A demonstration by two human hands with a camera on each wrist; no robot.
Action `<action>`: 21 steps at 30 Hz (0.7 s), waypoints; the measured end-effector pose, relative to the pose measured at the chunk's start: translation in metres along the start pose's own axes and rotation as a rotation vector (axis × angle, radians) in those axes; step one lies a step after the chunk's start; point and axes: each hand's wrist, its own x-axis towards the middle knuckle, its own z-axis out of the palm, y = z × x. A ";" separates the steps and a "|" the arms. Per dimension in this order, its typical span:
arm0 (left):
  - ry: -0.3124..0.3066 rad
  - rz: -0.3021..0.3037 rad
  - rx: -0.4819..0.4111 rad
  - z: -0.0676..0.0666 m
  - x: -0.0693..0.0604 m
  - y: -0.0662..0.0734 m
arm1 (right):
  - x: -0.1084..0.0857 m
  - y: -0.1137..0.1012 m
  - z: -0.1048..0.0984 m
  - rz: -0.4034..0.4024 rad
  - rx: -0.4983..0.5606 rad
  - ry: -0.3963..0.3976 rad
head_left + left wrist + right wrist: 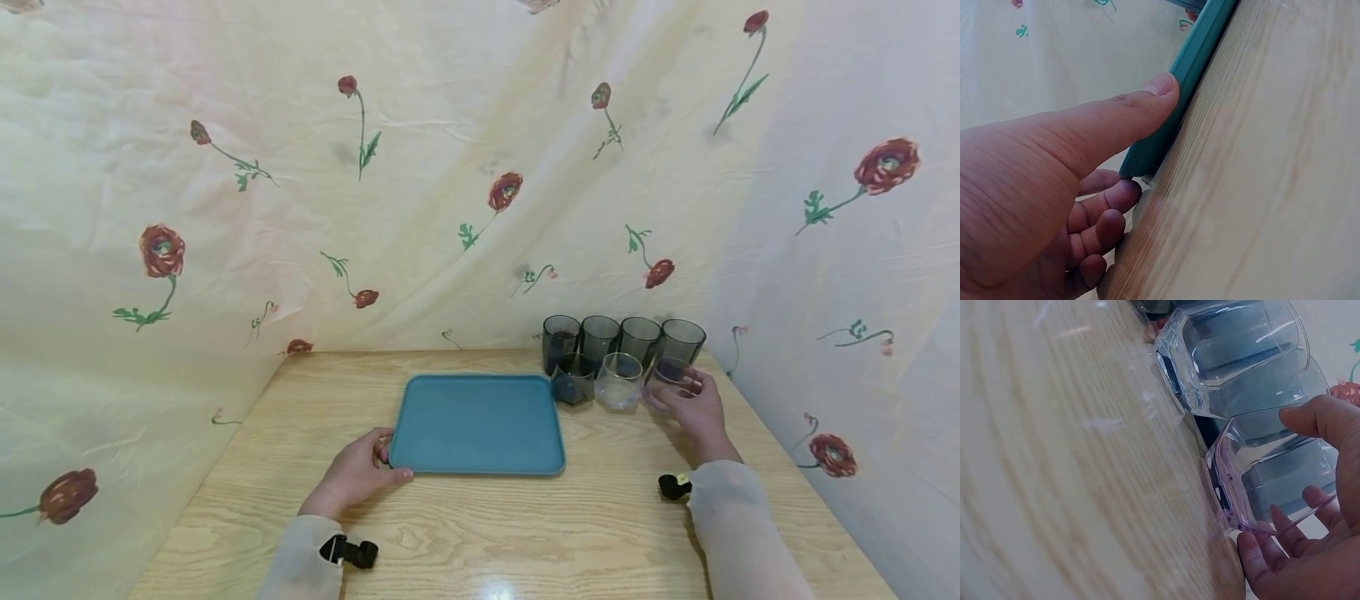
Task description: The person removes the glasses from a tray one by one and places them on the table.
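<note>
My left hand (pixel 362 468) holds the front left corner of a blue rectangular tray (pixel 480 425) that lies flat on the table. In the left wrist view the thumb (pixel 1147 106) presses the tray's front edge, and the other fingers bend in beside the corner. On the right, my right hand (pixel 697 408) grips a faintly purple drinking glass (pixel 1272 481) between thumb and fingers. That glass stands upright at the right end of a front row. Beside it are a clear faceted glass (pixel 619 385) and a dark grey faceted glass (pixel 573 383).
Behind the front row stand several taller smoky grey glasses (pixel 600 337), close to the flowered cloth (pixel 435 167) hanging at the back and sides. The dark faceted glass is right next to the tray's right edge. Under everything is a wood-grain table (pixel 480 533).
</note>
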 end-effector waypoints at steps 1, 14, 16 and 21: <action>0.000 0.001 0.000 0.000 0.000 0.000 | 0.000 0.000 0.000 -0.003 -0.004 0.001; -0.008 0.010 -0.004 0.002 0.002 0.001 | -0.001 -0.001 -0.008 -0.017 -0.037 -0.028; -0.015 0.013 -0.004 0.002 0.003 0.000 | -0.003 -0.004 -0.012 -0.035 -0.063 -0.030; -0.057 0.014 -0.037 -0.003 0.000 -0.001 | -0.009 -0.017 -0.022 -0.062 -0.121 0.019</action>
